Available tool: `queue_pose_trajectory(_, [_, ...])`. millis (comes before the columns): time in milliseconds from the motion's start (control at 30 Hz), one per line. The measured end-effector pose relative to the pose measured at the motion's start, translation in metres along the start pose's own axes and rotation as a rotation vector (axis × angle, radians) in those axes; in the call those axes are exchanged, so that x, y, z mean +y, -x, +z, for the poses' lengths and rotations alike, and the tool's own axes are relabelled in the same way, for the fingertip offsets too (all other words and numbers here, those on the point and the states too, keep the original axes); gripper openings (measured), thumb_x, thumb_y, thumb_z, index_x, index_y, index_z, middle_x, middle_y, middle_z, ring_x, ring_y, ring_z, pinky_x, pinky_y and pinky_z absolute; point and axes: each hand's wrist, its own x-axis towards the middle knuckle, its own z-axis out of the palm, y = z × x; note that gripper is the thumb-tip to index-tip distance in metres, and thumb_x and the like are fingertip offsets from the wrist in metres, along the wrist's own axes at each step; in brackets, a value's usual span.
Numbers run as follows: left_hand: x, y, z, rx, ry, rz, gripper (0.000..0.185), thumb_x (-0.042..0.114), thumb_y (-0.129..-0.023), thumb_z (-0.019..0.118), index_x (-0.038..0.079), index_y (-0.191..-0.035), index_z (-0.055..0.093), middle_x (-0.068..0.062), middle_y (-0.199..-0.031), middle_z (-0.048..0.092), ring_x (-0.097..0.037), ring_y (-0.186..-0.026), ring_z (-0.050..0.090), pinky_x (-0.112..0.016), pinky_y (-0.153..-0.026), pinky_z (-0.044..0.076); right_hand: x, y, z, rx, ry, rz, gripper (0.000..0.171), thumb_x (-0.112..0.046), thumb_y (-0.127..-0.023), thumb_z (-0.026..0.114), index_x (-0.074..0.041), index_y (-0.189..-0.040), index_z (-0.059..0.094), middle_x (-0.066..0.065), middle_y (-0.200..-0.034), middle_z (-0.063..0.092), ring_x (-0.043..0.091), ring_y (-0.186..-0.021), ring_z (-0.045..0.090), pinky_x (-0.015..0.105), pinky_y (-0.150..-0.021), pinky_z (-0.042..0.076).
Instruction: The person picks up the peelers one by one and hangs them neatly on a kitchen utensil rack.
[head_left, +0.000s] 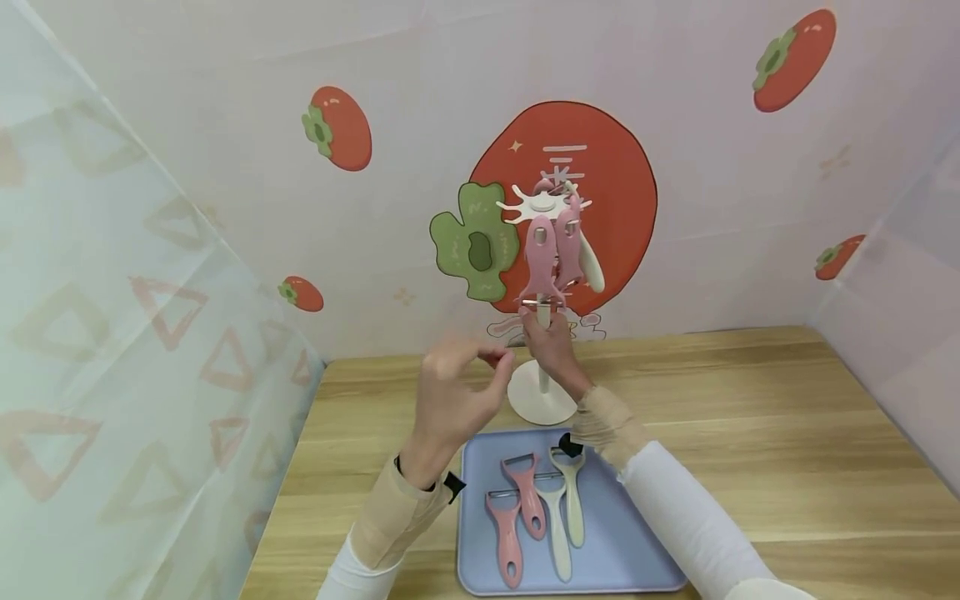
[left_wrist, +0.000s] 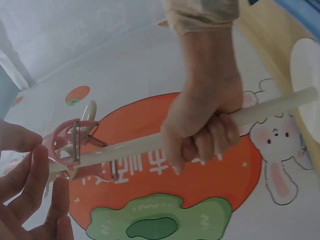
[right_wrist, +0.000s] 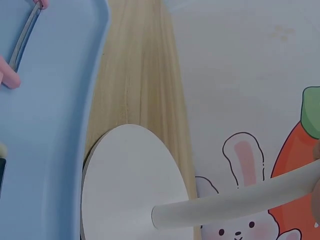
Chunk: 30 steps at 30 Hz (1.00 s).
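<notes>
A cropped sleeve [head_left: 686, 500] leads to the right hand [head_left: 553, 343] gripping a half-hidden pole [left_wrist: 135, 147]; the left hand [head_left: 453, 400] curls thumb to forefinger.

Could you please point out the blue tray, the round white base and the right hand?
Blue tray [head_left: 618, 546]: head view, on its bare floor.
Round white base [right_wrist: 127, 177]: right wrist view, on its flat top.
Right hand [head_left: 552, 347]: head view, on its middle.
</notes>
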Motion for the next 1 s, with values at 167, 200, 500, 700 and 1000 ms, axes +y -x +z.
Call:
queue_pose_trajectory(167, [0.000, 0.022, -0.003, -0.131, -0.053, -0.041, 0.003, 0.015, -0.092, 0.079, 0.014, -0.093, 0.082, 0.005, -0.083, 0.078, -0.012, -0.080, 0.072, -0.038, -0.079, 0.056, -0.003, 0.001, -0.001, 0.013, -0.003, -0.004, 0.052, -0.021, -0.110, 0.057, -0.014, -0.060, 0.045, -0.012, -0.048, 0.038, 0.005, -0.041, 0.032, 0.023, -0.041, 0.025])
queue_pose_trajectory(200, [0.000, 0.026, -0.004, -0.168, -0.058, -0.052, 0.004, 0.014, -0.092, 0.079, 0.013, -0.095, 0.082, 0.004, -0.085, 0.078, -0.013, -0.081, 0.073, -0.038, -0.080, 0.056, -0.003, 0.000, -0.001, 0.015, 0.000, 0.000, 0.054, -0.021, -0.110, 0.058, -0.014, -0.058, 0.045, -0.012, -0.047, 0.037, 0.005, -0.041, 0.032, 0.023, -0.041, 0.025])
queue_pose_trajectory(500, [-0.001, 0.076, -0.014, -0.579, -0.101, -0.049, 0.032, 0.011, -0.096, 0.079, 0.012, -0.126, 0.071, 0.002, -0.115, 0.075, -0.013, -0.104, 0.072, -0.032, -0.089, 0.060, -0.001, 0.001, 0.001, 0.006, -0.010, 0.012, 0.055, -0.022, -0.111, 0.058, -0.012, -0.058, 0.045, -0.012, -0.047, 0.038, 0.005, -0.041, 0.033, 0.023, -0.041, 0.025])
queue_pose_trajectory(700, [-0.003, 0.112, -0.016, -0.744, -0.094, 0.063, 0.031, -0.002, -0.090, 0.079, 0.018, -0.114, 0.074, 0.007, -0.119, 0.071, -0.011, -0.109, 0.068, -0.028, -0.095, 0.056, -0.001, 0.001, 0.002, -0.008, -0.016, 0.016, 0.053, -0.020, -0.111, 0.057, -0.015, -0.059, 0.045, -0.010, -0.048, 0.038, 0.006, -0.041, 0.033, 0.024, -0.042, 0.025])
queue_pose_trajectory(1000, [-0.004, 0.152, -0.011, -0.868, -0.055, 0.165, 0.030, -0.003, -0.091, 0.076, 0.024, -0.103, 0.078, 0.012, -0.111, 0.072, -0.009, -0.100, 0.064, -0.022, -0.092, 0.052, 0.000, 0.002, 0.002, -0.008, -0.020, 0.007, 0.050, -0.021, -0.111, 0.056, -0.014, -0.062, 0.046, -0.010, -0.048, 0.038, 0.006, -0.041, 0.033, 0.024, -0.042, 0.025])
